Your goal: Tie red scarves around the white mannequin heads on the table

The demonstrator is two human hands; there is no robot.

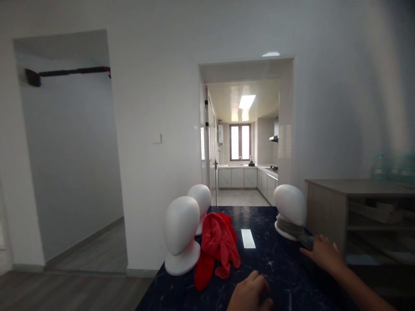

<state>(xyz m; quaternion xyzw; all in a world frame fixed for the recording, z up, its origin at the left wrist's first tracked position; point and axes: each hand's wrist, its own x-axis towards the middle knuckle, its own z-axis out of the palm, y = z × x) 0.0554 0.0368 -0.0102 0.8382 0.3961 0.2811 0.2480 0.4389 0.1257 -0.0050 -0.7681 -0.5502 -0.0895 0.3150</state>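
Observation:
My right hand reaches to the right side of the dark blue marbled table. Its thumb and fingers close on a grey cloth, which stretches to the foot of a white mannequin head and lies around its neck. Low in the middle, my left hand hovers over or rests on the table, fingers loosely bent and thumb apart, with nothing seen in it. Beyond it lies a crumpled red cloth, beside a white mannequin head on the left. Another white mannequin head stands behind that one.
A wooden shelf unit stands right of the table, with bottles on top and trays inside. Behind the table, a doorway leads to a kitchen. Another opening lies left, with a dark bar across it.

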